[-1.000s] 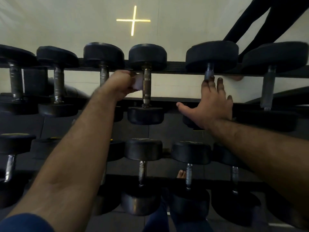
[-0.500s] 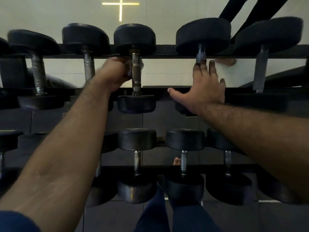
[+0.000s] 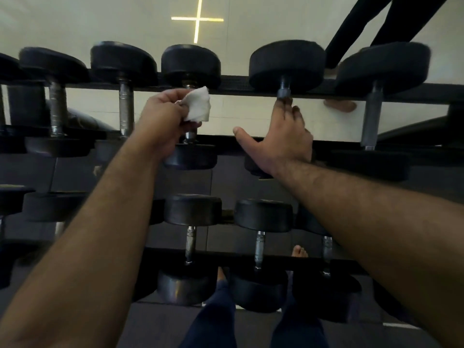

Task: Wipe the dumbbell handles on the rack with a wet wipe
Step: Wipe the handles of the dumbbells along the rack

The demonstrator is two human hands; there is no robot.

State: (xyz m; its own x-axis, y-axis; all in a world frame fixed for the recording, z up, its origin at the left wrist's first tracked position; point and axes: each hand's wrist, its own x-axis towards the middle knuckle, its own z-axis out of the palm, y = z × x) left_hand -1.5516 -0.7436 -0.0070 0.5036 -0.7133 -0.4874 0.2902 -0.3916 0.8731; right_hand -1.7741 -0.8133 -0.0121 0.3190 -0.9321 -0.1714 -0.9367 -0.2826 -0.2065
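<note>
One handle (image 3: 190,133) under work: my left hand (image 3: 160,121) now clasps it, wet wipe (image 3: 197,106) bunched up over it instead of beside. Right of it, my right hand (image 3: 286,136) lies flat, fingers straight, on the next dumbbell (image 3: 286,64). Wiping looks underway here.

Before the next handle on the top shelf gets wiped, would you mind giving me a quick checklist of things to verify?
1. Wet wipe gripped by left hand: ok.
2. Wipe wrapped around the handle behind it: cannot tell.
3. Right hand steadying the next dumbbell, fingers lying along its handle: ok.
4. Next handle free to wipe: not ok, right hand covers it.
5. Wipe still moist: cannot tell.
</note>
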